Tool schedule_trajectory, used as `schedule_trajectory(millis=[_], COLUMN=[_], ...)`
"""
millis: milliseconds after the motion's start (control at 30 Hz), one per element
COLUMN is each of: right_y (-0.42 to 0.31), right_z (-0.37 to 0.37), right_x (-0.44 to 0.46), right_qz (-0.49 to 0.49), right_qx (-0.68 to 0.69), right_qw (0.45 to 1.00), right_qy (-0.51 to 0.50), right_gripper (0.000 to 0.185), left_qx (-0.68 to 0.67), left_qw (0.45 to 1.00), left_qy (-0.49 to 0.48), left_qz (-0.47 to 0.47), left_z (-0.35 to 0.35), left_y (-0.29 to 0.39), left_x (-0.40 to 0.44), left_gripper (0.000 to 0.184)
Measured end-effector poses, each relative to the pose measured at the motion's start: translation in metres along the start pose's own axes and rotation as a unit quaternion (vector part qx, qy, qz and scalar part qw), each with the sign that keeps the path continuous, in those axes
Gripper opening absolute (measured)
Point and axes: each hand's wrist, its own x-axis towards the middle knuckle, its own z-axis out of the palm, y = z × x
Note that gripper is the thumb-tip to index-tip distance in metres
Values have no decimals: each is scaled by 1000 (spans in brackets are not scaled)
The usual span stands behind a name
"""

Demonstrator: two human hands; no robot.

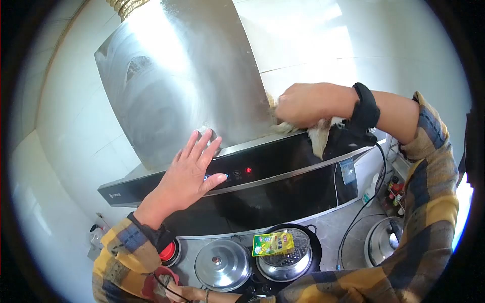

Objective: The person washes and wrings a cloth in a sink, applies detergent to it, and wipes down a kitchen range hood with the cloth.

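Observation:
My left hand (191, 172) has its fingers spread, the fingertips against the lower part of the metal range hood (212, 101) and the thumb over its black control panel (273, 164). A red lit symbol shows on that panel, to the right of my thumb. My right hand (298, 103) is closed around a pale, dirty rag (319, 139) at the hood's lower right corner. The rag's loose end hangs over the top of the black panel. My right fingers are partly blurred. Whitish smears cover the hood's metal face.
Below stand a lidded pot (222, 265) and a steamer pot (285, 267) with a yellow packet (273, 244) on it. A kettle (385, 240) and a black cable (348, 232) are at right. Another person's hand (184, 293) is by a red basin (151, 285) at lower left.

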Motion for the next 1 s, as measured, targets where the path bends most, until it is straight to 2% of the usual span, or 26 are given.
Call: schedule_trajectory(millis=[100, 133, 200, 233, 267, 300, 367, 400, 433, 467, 533, 567, 600, 733, 800, 833, 900, 933, 967, 1000], right_y=[55, 81, 149, 168, 182, 185, 185, 195, 216, 215, 192, 176, 175, 217, 239, 246, 237, 225, 206, 205], right_z=[16, 19, 36, 17, 4, -10, -42, -53, -50, -63, -77, -86, -90, -44, -12, 3, 18, 33, 41, 39], right_x=[8, 10, 29, 33, 41, 44, 65, 83, 104, 122, 139, 138, 148, 197, 256, 286, 281, 261, 223, 224], right_qz=[73, 83, 140, 11, 89, 214, 285, 236, 42, 39, 130, 222, 275, 232, 251, 283, 212, 172, 130, 128], right_qx=[-45, -13, 20, -173, -134, 161, 409, 456, 397, 311, 121, 16, 354, 223, 267, 346, 161, 64, -35, -35], right_qw=[989, 993, 988, 981, 978, 934, 792, 778, 807, 834, 883, 893, 777, 880, 861, 812, 923, 957, 977, 977], right_qy=[-120, -80, 69, 89, 130, 236, 354, 362, 435, 455, 435, 392, 441, 351, 354, 375, 278, 223, 167, 168], right_gripper=[17, 17, 11, 13, 15, 20, 25, 23, 18, 16, 15, 14, 13, 23, 26, 26, 22, 21, 19, 19], left_qx=[1, 8, 1, 4, 1, -3, -6, -7, -5, -4, 1, 2, -1, 4, 13, 17, 8, 3, 5, 7], left_qw=[1000, 1000, 1000, 1000, 1000, 1000, 1000, 1000, 1000, 999, 999, 998, 998, 998, 998, 998, 999, 999, 999, 999], left_qy=[-5, -1, 4, 14, 9, 3, -6, -13, -18, -21, -45, -56, -64, -66, -57, -53, -47, -45, -44, -44], left_qz=[7, 14, 25, 28, 29, 28, 25, 22, 18, 28, 16, 8, 5, 11, 21, 26, 26, 28, 26, 26], left_z=[-3, -1, 0, 2, 1, 0, -1, -2, -2, -2, -4, -4, -4, -4, -6, -6, -5, -3, -3, -3], left_y=[0, -2, -3, -3, -2, 0, 4, 6, 5, 0, 1, 2, 0, 1, 3, 4, 2, 1, 1, 1], left_x=[0, 1, 2, 3, 4, 3, 7, 6, 7, 7, 10, 10, 11, 15, 18, 19, 19, 19, 19, 20], left_gripper=[70, 70, 69, 69, 70, 70, 72, 73, 74, 77, 78, 79, 81, 82, 81, 80, 80, 80, 80, 80])
